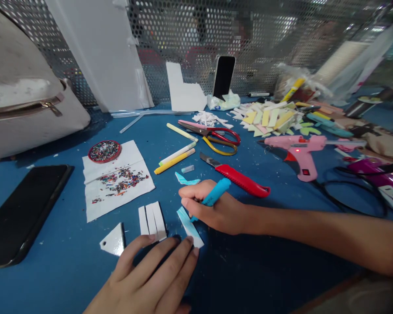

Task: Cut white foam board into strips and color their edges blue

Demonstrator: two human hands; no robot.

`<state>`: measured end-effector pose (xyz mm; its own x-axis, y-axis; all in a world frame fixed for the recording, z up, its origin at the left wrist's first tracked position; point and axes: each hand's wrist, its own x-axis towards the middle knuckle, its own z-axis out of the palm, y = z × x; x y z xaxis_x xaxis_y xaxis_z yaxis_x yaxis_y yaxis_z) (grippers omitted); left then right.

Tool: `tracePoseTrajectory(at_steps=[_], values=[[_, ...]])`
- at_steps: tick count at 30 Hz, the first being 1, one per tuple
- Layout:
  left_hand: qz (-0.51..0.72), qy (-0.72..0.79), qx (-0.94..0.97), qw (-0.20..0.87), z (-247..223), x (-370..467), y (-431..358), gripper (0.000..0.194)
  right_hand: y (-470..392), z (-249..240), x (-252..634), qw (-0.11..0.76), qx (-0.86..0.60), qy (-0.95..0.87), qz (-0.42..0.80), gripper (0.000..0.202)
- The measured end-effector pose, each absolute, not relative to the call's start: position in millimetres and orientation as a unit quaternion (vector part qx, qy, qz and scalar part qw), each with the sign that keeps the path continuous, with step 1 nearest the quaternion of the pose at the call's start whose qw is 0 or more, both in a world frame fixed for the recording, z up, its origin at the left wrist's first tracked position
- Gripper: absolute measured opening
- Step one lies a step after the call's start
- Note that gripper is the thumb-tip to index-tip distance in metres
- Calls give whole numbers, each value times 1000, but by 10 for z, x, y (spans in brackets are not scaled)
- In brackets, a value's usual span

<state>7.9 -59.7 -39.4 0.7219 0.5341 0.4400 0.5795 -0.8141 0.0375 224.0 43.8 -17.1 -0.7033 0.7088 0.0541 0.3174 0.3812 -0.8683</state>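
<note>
A blue marker (pixel 217 192) is gripped in my right hand (pixel 216 207), its tip at a white strip (pixel 190 227) partly coloured light blue. My left hand (pixel 160 272) lies with fingers spread, fingertips touching the lower end of that strip and the edge of some white strips (pixel 152 220) beside it. Left of these is a white triangular piece (pixel 114 240) with a small hole. Just beyond my right hand lie blue-coloured pieces (pixel 186 179) and a clear marker cap (pixel 187 168).
A red cutter (pixel 242 179) with its blade out, scissors (pixel 216 131) and a pink glue gun (pixel 301 150) lie beyond my right hand. Yellow markers (pixel 175 161) are mid-table. Phone (pixel 26 209), paper with colourful bits (pixel 118 196) and bag (pixel 29 104) sit left.
</note>
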Motion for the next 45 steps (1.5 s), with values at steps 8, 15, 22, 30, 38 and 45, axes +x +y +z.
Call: tracePoseTrajectory(at_steps=[8,15,22,30,38,45], values=[[-212,-304,-927,52,-403,82,-606,33,431,-208,2206,253,-364,-801,402,28],[-223,-297,-927,51,-437,65,-604,33,434,-183,2223,233,-325,-803,442,36],[-218,-305,-926,45,-391,97,-609,33,436,-182,2206,257,-356,-790,427,28],[-227,-285,-929,64,-400,71,-587,34,438,-176,2228,225,-320,-805,447,36],[-212,-302,-928,48,-412,80,-620,35,422,-184,2218,281,-348,-791,417,30],[-221,-302,-926,57,-402,80,-613,33,434,-192,2223,253,-313,-814,420,35]])
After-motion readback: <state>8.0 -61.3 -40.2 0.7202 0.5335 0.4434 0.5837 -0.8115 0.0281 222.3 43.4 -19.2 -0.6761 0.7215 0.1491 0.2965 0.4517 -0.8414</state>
